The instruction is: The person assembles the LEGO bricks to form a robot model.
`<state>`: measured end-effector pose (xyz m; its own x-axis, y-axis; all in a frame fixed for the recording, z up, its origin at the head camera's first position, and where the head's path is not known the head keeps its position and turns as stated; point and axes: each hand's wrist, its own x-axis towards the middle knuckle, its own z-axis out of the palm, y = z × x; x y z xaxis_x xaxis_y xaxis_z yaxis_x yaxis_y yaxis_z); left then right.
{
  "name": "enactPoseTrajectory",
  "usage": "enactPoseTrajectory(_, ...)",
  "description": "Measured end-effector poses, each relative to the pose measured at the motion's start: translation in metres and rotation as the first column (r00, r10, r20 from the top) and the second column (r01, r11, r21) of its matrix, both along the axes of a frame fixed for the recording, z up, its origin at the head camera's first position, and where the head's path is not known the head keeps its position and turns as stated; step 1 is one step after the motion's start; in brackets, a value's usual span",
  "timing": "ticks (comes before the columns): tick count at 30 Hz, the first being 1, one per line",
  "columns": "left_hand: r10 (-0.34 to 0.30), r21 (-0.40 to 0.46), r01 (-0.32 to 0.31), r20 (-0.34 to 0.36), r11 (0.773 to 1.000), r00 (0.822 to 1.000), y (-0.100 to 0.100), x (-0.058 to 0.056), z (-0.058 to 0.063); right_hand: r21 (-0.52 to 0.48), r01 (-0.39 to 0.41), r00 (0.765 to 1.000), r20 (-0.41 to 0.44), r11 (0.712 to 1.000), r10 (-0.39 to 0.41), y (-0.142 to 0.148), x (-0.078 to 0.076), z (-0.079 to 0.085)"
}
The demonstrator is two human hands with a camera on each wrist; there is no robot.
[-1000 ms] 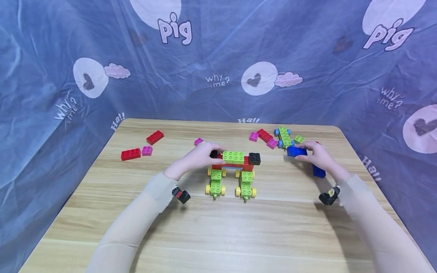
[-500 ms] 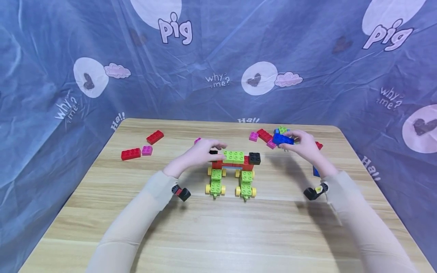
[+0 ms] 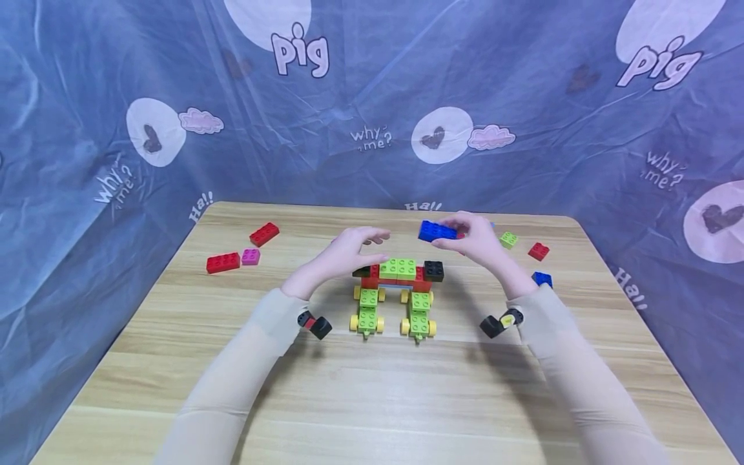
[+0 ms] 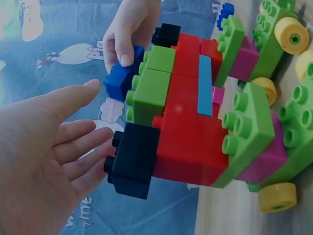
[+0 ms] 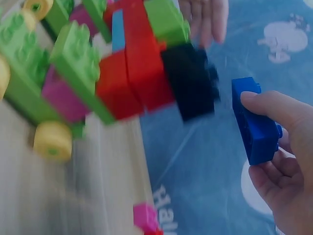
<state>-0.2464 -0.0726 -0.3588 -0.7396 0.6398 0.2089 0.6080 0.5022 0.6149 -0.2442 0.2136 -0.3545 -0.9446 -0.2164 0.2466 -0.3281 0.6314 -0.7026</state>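
Note:
My right hand pinches a blue building brick between thumb and fingers, up in the air behind and right of the brick model. The model stands on two green wheeled bases with yellow wheels. Its red bricks form a bridge, topped by green bricks and a black brick at each end. My left hand hovers at the model's left end, thumb and fingers spread apart with nothing between them. In the left wrist view its fingertips are beside the near black brick.
At the back left lie two red bricks and a pink brick. On the right are a small green brick, a red brick and another blue brick. A blue printed cloth hangs behind the table.
My right hand has lifted the blue brick and carried it left toward the model. My left hand has come off the model's left end and its fingers have spread.

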Motion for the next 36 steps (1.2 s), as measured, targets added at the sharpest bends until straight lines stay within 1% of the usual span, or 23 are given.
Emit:
enactPoseTrajectory(8, 0.002, 0.029, -0.002, 0.002, 1.000, 1.000, 0.005, 0.000, 0.003, 0.006, -0.083, 0.996, 0.018, 0.997, 0.083, -0.033, 0.007, 0.002)
enactPoseTrajectory(16, -0.014, 0.007, 0.014, -0.005, 1.000, 1.000, 0.005, 0.003, 0.001, 0.020, -0.170, 0.985, 0.021, 0.985, 0.170, -0.049, 0.016, -0.001)
enactPoseTrajectory(23, -0.041, 0.006, 0.041, 0.029, 0.999, 0.999, 0.002, 0.005, -0.002, 0.021, -0.178, 0.984, 0.033, 0.984, 0.178, -0.055, 0.020, -0.006)
enactPoseTrajectory(30, -0.035, 0.013, 0.035, 0.042, 0.999, 0.998, 0.001, 0.005, -0.008, 0.017, -0.203, 0.979, 0.003, 0.979, 0.203, -0.058, 0.023, -0.008)
enactPoseTrajectory(36, -0.040, 0.025, 0.039, 0.045, 0.999, 0.998, 0.000, 0.006, -0.009, 0.025, -0.209, 0.978, 0.000, 0.978, 0.209, -0.059, 0.023, -0.009)
